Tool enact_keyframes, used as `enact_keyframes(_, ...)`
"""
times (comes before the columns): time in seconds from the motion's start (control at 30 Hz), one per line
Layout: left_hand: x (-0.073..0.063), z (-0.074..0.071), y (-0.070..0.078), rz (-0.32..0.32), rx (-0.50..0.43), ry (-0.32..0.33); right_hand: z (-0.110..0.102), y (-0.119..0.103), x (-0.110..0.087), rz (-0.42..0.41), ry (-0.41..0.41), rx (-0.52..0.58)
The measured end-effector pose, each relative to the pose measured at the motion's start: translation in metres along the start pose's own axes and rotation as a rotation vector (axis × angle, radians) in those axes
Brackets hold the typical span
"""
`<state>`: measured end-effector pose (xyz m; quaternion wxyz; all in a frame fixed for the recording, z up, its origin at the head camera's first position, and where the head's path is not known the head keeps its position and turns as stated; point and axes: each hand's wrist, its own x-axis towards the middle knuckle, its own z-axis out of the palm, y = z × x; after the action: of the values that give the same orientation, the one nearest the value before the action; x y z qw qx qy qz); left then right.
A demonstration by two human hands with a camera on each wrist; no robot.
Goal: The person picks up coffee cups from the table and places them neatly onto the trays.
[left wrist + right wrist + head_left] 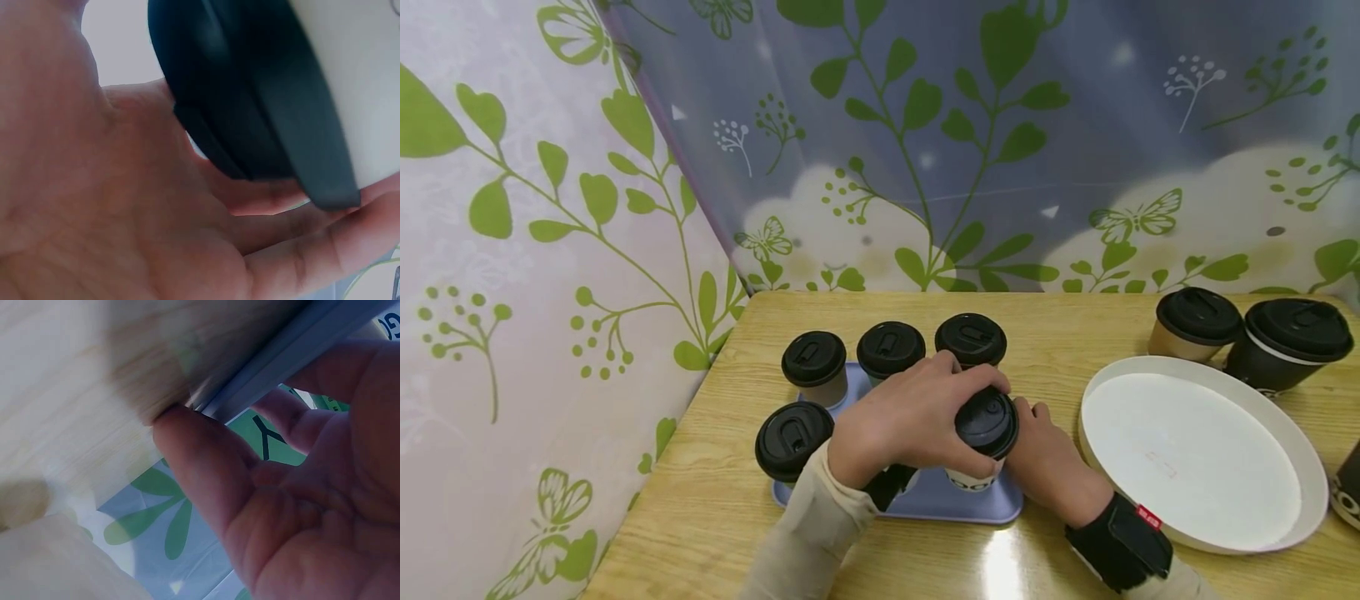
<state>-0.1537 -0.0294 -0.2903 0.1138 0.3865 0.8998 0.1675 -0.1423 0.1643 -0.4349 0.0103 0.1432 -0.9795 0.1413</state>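
Note:
My left hand reaches over a lavender tray and grips a white paper cup with a black lid. Its thumb is on the near side and its fingers on the far side. In the left wrist view the lid sits inside the curve of the fingers. My right hand is low at the tray's right end and holds its edge between fingers and thumb. Several other cups with black lids, including a front-left cup and a back-left cup, stand on the tray.
A round white tray lies to the right. Behind it stand a brown cup and a larger black cup, both lidded. Another dark cup is cut off at the right edge. Printed cloth hangs behind the wooden table.

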Motion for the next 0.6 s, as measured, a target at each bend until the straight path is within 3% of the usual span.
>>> enact_keyframes(0.6,0.0037,0.0037,-0.0002,-0.009,-0.035,-0.092,0.0022,0.0025,0.0001,0.052,0.023,0.089)
